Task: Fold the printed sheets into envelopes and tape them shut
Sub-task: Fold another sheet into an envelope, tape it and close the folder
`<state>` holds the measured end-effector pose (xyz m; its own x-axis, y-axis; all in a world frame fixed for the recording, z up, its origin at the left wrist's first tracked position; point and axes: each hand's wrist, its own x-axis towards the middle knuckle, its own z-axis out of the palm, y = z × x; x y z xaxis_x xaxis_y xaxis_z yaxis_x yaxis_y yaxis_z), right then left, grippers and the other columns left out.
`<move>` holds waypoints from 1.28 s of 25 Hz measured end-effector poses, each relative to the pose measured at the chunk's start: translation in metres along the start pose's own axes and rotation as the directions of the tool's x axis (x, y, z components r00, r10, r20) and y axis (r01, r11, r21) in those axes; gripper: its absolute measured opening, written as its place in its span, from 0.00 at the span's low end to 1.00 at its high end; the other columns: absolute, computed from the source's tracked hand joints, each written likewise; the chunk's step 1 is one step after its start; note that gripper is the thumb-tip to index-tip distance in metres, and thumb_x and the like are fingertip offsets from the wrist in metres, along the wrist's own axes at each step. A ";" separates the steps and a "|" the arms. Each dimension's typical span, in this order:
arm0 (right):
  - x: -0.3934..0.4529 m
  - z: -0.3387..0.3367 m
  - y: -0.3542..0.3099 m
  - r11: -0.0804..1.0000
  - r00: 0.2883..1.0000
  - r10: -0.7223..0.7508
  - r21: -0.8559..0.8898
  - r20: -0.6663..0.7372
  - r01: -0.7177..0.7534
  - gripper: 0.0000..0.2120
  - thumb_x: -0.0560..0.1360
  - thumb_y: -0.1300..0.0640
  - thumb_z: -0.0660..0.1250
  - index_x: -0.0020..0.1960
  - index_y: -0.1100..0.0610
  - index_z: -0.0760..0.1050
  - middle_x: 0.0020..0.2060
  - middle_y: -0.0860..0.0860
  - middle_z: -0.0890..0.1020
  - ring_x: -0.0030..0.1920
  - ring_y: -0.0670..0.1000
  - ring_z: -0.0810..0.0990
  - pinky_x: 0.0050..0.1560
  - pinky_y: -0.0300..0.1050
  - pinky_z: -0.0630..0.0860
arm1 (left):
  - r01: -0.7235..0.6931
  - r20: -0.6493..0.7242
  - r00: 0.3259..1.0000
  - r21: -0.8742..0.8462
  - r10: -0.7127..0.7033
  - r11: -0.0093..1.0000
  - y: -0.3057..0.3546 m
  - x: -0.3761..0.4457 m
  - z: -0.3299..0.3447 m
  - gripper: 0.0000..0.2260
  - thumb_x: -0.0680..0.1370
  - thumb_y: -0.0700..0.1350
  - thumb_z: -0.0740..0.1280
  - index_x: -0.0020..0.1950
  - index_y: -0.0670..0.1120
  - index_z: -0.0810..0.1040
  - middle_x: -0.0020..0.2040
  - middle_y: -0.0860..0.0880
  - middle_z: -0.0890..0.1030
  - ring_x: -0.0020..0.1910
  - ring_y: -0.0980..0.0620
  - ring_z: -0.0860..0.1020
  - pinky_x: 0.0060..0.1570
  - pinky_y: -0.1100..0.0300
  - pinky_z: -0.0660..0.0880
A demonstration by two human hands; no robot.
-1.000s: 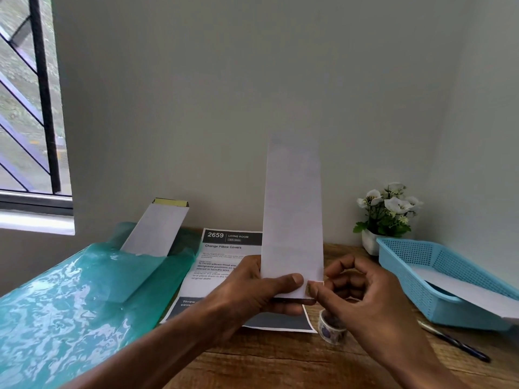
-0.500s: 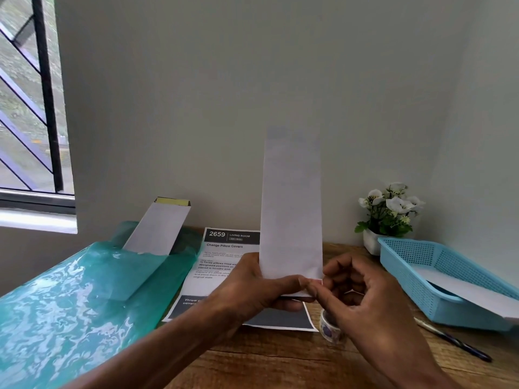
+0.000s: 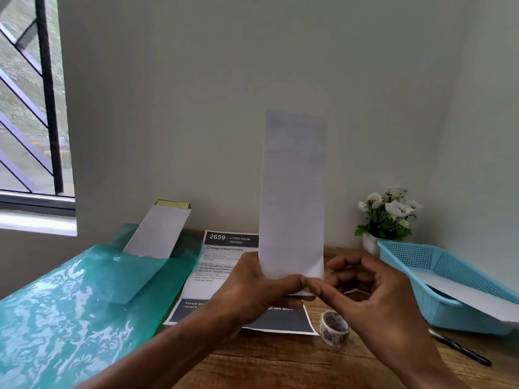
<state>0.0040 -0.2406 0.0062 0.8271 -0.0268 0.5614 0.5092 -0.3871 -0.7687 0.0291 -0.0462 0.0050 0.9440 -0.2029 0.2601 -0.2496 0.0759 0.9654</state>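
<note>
Holding the folded sheet (image 3: 293,197) upright above the tape roll (image 3: 334,327), left hand (image 3: 252,293) clamps its bottom, right hand (image 3: 368,293) pinches there, so taping seems underway, with the printed sheet (image 3: 222,265) behind the roll unfolded.

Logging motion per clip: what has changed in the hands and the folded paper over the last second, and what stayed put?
The right hand closed in until its thumb and forefinger pinch the bottom edge of the folded paper, right beside the left thumb. The left hand kept its grip, holding the paper upright. The tape roll, printed sheet, blue basket, pen and green plastic stayed where they were.
</note>
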 end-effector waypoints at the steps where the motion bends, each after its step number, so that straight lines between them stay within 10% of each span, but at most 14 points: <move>1: 0.001 0.000 0.000 0.999 1.000 0.028 0.028 0.014 -0.028 0.17 0.63 0.54 0.84 0.47 0.50 0.82 0.35 0.49 0.88 0.36 0.47 0.87 0.34 0.39 0.83 | -0.004 -0.006 1.000 0.008 0.004 1.000 -0.001 0.000 0.000 0.14 0.74 0.38 0.78 0.56 0.47 0.81 0.50 0.48 0.89 0.49 0.47 0.88 0.45 0.55 0.86; 14: 0.005 -0.002 0.004 0.994 0.997 0.083 0.077 -0.003 -0.083 0.20 0.61 0.51 0.84 0.50 0.50 0.83 0.39 0.46 0.89 0.40 0.45 0.87 0.43 0.41 0.82 | -0.007 0.035 0.999 -0.005 0.007 1.000 0.002 0.002 -0.002 0.11 0.75 0.34 0.75 0.49 0.49 0.80 0.39 0.57 0.88 0.39 0.53 0.87 0.39 0.62 0.85; 23: 0.014 -0.003 0.016 0.854 0.942 0.311 0.396 0.127 -0.336 0.25 0.62 0.60 0.81 0.58 0.57 0.81 0.46 0.60 0.90 0.48 0.61 0.89 0.60 0.63 0.82 | 0.048 0.077 0.996 -0.009 -0.047 0.999 -0.002 0.003 -0.006 0.16 0.72 0.35 0.79 0.57 0.45 0.83 0.50 0.47 0.89 0.48 0.46 0.88 0.45 0.58 0.85; 32: 0.020 -0.013 0.029 0.868 0.890 0.336 0.266 0.309 -0.420 0.31 0.57 0.65 0.84 0.59 0.62 0.80 0.47 0.59 0.89 0.51 0.57 0.89 0.55 0.55 0.83 | 0.172 0.039 0.984 -0.033 -0.171 0.984 -0.005 0.012 -0.020 0.24 0.71 0.35 0.80 0.65 0.43 0.78 0.56 0.43 0.87 0.56 0.41 0.86 0.58 0.43 0.83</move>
<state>0.0324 -0.2641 -0.0008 0.9805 0.1307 0.1466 0.1577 -0.0793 -0.9843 0.0464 -0.0294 0.0026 0.9636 -0.2511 0.0918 -0.0759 0.0724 0.9945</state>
